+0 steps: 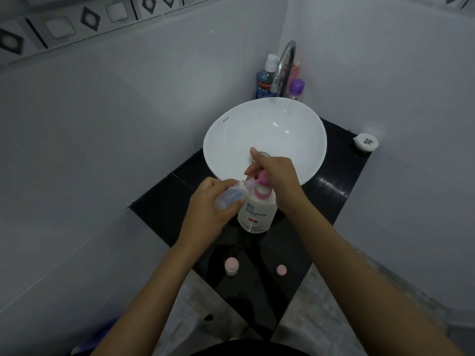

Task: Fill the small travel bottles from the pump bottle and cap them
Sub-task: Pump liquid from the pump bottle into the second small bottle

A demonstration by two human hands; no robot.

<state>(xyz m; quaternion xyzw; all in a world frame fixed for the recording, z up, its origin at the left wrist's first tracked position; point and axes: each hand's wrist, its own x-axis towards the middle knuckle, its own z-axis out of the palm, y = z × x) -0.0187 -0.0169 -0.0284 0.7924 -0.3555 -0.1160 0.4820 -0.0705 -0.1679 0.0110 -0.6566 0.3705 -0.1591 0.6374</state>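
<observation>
Pressing pump bottle (254, 214) head on the counter (334, 186) with my right hand (279, 173) palm down; left hand (213, 204) wraps travel bottle (232, 195), tilted mouth-to-spout to catch the flow. Loose cap (281, 270) waits nearby.

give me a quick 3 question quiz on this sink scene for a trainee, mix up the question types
1. True or false: the left hand holds a clear travel bottle tilted at the spout of the pump bottle.
2. Which part does the right hand rest on? A) the faucet B) the pink pump head C) the loose cap
3. Fill in: near the front edge of the black counter stand a small capped bottle and a loose pink ____.

Key: 1 true; 2 B; 3 cap
</observation>
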